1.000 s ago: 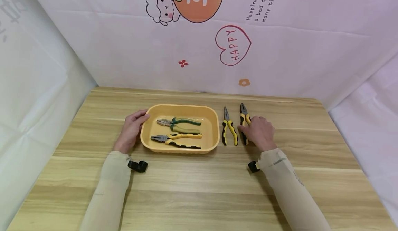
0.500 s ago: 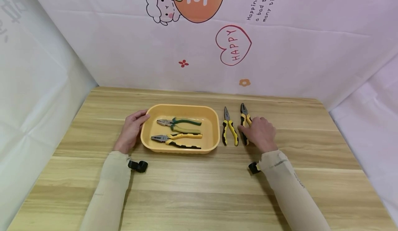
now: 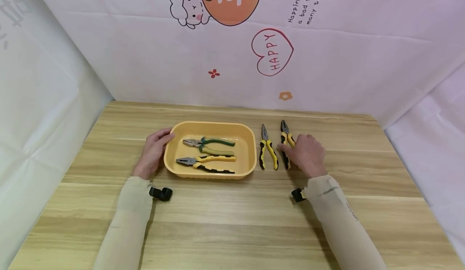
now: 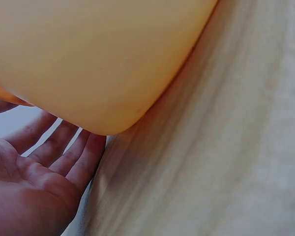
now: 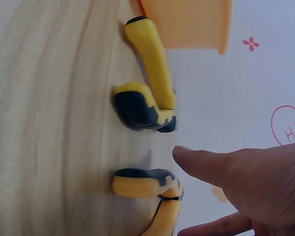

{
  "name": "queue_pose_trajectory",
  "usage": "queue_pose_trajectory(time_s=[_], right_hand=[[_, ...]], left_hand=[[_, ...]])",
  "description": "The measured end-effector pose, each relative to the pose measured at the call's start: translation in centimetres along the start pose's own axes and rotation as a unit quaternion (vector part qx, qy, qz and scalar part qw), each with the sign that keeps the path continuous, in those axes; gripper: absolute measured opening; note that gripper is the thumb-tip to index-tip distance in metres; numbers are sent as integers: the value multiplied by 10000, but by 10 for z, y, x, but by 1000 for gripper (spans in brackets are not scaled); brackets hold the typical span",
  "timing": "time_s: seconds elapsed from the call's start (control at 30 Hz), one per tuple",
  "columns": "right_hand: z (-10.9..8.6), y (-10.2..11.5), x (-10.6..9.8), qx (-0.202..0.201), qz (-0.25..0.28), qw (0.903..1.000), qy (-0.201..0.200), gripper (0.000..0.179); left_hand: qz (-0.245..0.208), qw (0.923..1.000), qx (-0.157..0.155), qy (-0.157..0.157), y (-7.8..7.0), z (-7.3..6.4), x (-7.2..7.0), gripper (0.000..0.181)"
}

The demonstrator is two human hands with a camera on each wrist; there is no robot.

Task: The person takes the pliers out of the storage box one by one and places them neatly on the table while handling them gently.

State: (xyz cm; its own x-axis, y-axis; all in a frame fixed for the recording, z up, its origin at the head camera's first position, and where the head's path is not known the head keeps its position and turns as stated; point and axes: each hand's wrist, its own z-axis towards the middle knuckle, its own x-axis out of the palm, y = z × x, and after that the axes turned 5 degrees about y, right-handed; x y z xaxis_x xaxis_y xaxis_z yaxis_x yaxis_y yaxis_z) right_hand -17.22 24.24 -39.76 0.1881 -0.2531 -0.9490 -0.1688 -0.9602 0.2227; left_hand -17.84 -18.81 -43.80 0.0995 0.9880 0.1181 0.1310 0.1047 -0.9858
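Note:
At the left end of a yellow plastic tray, my left hand holds the rim, thumb over the edge. Its fingers lie against the outer wall in the left wrist view. Inside the tray are green-handled combination pliers and yellow-black combination pliers. Right of it, yellow-black long-nose pliers lie on the table. Beside these lie another pair of yellow-black combination pliers, with my right hand over their right handle. The thumb is stretched out, apart from the handles in the right wrist view.
The wooden table meets a printed white cloth backdrop along its far edge. White cloth also hangs at the left and right. A small black camera sits at the left wrist, another black camera at the right.
My right hand has shifted slightly rightward beside the combination pliers. The pliers, the tray and my left hand keep their places.

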Motion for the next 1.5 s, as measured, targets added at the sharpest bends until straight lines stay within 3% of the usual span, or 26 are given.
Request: queue_pose_trajectory(time_s=[0.27, 0.77, 1.5], right_hand=[[-5, 3, -5, -127, 85, 9993, -338, 57], [-21, 16, -16, -644, 225, 9955, -656, 64], [-38, 36, -27, -1065, 494, 9907, -692, 60]], left_hand=[[52, 10000, -21, 3, -1, 0, 0, 47], [-144, 9999, -3, 23, -2, 0, -1, 48], [-138, 9999, 23, 9, 0, 0, 1, 47]])
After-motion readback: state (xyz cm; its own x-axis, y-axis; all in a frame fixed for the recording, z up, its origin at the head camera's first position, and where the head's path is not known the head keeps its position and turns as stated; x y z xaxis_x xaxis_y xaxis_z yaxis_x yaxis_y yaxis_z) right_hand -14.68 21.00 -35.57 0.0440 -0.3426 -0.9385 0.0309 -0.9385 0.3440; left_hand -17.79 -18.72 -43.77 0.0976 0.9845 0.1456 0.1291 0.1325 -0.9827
